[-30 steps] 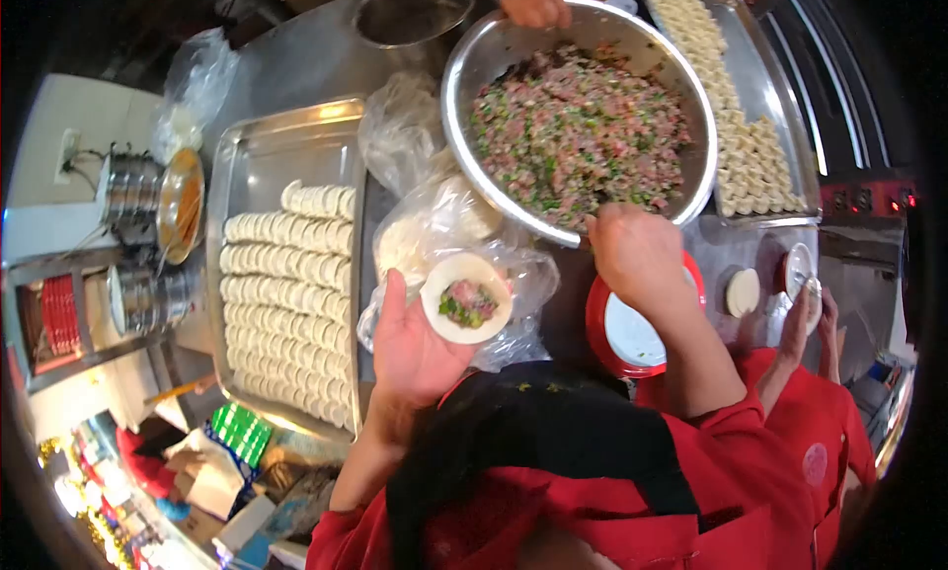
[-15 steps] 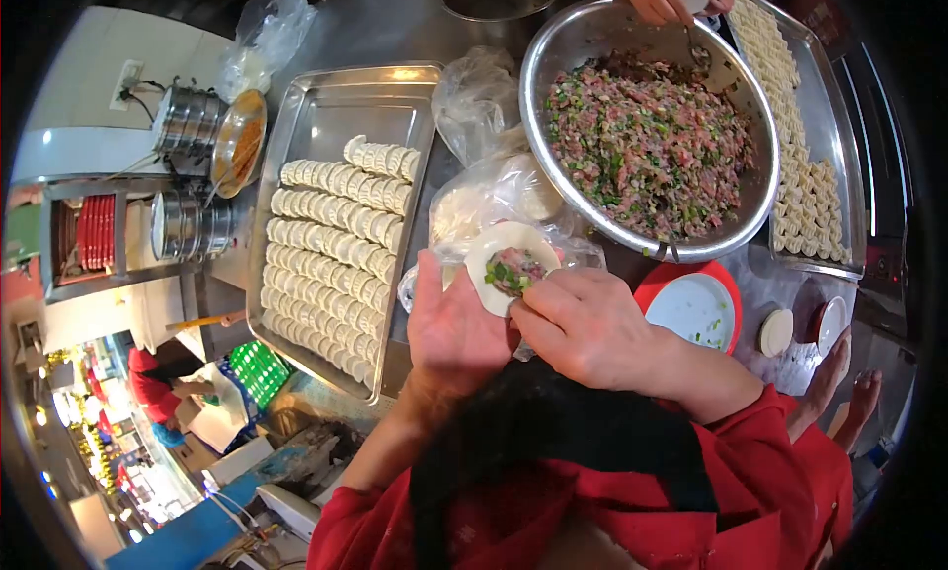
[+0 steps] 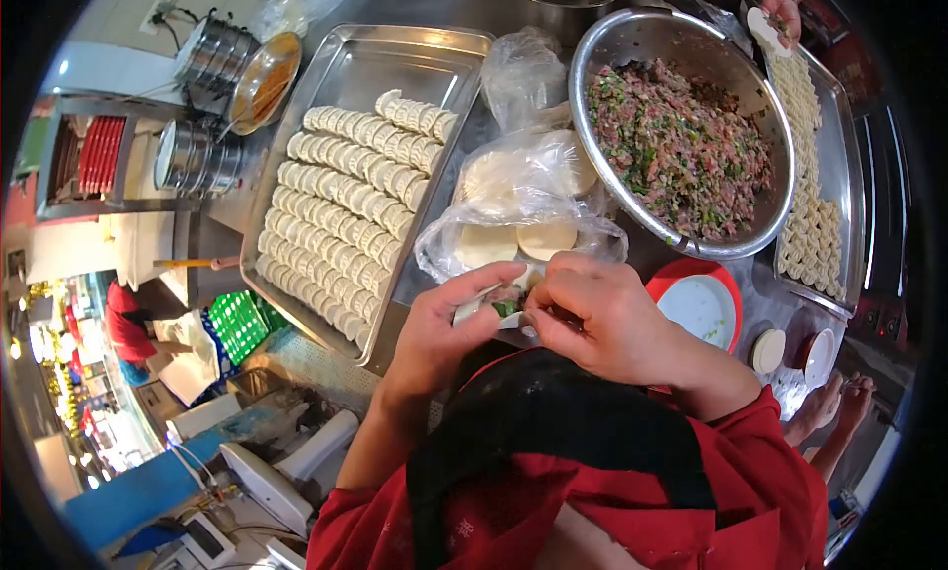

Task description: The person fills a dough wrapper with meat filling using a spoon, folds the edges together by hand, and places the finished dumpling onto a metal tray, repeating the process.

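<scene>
Between my two hands sits a dumpling (image 3: 509, 298), its round wrapper partly folded up around pink meat and green onion filling. My left hand (image 3: 449, 318) cradles it, thumb and fingers curled round the left side. At the opposite edge, my right hand (image 3: 592, 308) pinches the wrapper with fingertips bent inward. A clear plastic bag (image 3: 538, 200) of round wrappers lies just beyond my hands. Further right stands a big steel bowl (image 3: 583, 125) of chopped meat and greens. Left of my hands, a metal tray (image 3: 346, 61) carries rows of pleated dumplings (image 3: 346, 190).
A red-rimmed white bowl (image 3: 733, 298) stands right of my hands. Another tray (image 3: 844, 175) of dumplings lies far right. At the top right, a co-worker's hand (image 3: 782, 12) holds a wrapper with filling. Steel pots (image 3: 202, 155) stand at left.
The wrapper lay flat on my open left palm before; now it is folded up, and both hands are closed on it. The view has shifted. A co-worker's hands moved away from the meat bowl.
</scene>
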A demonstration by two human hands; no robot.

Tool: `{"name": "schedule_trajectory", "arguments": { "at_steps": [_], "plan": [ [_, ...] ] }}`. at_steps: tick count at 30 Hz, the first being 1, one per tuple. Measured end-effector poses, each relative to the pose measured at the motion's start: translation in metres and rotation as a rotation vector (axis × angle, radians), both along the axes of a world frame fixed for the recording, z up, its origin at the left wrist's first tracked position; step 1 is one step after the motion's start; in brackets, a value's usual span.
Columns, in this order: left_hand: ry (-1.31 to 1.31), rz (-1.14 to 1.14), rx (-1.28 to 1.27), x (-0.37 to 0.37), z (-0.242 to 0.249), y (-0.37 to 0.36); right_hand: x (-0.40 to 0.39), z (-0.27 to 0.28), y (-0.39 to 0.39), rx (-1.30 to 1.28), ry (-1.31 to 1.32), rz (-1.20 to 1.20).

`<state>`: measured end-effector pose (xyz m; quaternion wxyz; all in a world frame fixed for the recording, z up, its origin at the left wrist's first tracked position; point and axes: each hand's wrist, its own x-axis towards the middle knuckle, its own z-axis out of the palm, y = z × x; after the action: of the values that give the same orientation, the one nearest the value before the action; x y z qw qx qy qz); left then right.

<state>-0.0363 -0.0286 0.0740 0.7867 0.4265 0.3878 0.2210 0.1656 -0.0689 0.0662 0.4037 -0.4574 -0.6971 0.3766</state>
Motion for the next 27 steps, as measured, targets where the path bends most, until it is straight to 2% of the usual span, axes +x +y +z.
{"name": "schedule_trajectory", "arguments": {
  "at_steps": [2,3,5,9,11,13,15,16,17,19,21,22,24,27],
  "plan": [
    [0.099,-0.144,0.508,-0.011,-0.007,0.003,0.000,0.006,0.000,-0.011,0.026,0.055],
    [0.102,-0.136,0.513,-0.010,-0.004,0.003,0.000,0.010,-0.001,-0.007,0.027,0.063],
    [0.187,-0.227,0.727,-0.004,0.008,0.000,0.001,0.018,-0.003,-0.024,0.039,0.153],
    [0.316,-0.208,0.703,0.003,0.022,-0.014,0.003,0.032,-0.010,0.043,-0.036,0.105],
    [0.277,-0.206,0.683,0.004,0.021,-0.020,0.002,0.037,-0.015,0.123,-0.143,0.057],
    [0.236,-0.205,0.670,0.005,0.021,-0.026,0.001,0.034,-0.017,0.179,-0.113,0.020],
    [0.280,-0.059,0.368,0.005,0.024,-0.034,0.003,0.035,-0.016,0.232,-0.078,-0.015],
    [0.278,-0.068,0.373,0.004,0.027,-0.036,0.007,0.038,-0.015,0.273,-0.058,-0.118],
    [0.269,-0.011,0.387,0.002,0.031,-0.038,0.012,0.039,-0.016,0.311,-0.038,-0.220],
    [0.257,0.043,0.398,-0.003,0.033,-0.040,0.025,0.033,-0.021,0.211,0.024,-0.242],
    [0.236,-0.004,0.725,-0.008,0.029,-0.039,0.036,0.022,-0.025,0.052,0.134,-0.045],
    [0.232,-0.009,0.726,-0.007,0.030,-0.039,0.036,0.020,-0.027,-0.042,0.175,-0.003],
    [0.255,-0.029,0.886,-0.004,0.033,-0.039,0.032,0.020,-0.029,-0.084,0.172,0.046],
    [0.205,-0.008,0.859,0.002,0.034,-0.042,0.026,0.015,-0.029,-0.128,0.210,0.106]
  ]
}}
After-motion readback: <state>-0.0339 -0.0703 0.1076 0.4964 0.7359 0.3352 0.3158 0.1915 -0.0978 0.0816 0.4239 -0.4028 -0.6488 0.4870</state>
